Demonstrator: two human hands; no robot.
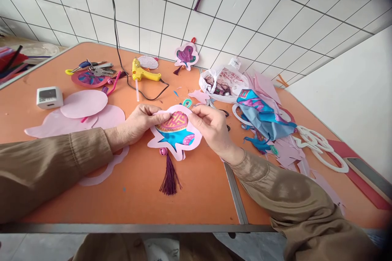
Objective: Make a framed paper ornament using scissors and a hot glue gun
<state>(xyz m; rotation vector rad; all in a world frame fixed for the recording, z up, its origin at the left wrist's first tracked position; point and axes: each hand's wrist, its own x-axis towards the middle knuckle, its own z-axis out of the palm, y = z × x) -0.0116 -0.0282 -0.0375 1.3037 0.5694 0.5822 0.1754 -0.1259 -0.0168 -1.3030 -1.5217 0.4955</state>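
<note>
A pink fish-shaped ornament with a blue and purple patterned fabric centre is held above the orange table. My left hand pinches its left edge, thumb on the fabric. On the upper right edge, my right hand grips with thumb and forefinger. A purple bell and a dark purple tassel hang from the ornament's underside. Just above it shows a small green loop. Scissors lie behind my right hand, partly hidden by it.
A yellow glue gun with its cord lies at the back. Keys, a white box-shaped device and pink paper pieces are left. Right are a plastic bag, blue fabric and a phone. A finished-looking ornament leans against the tiles.
</note>
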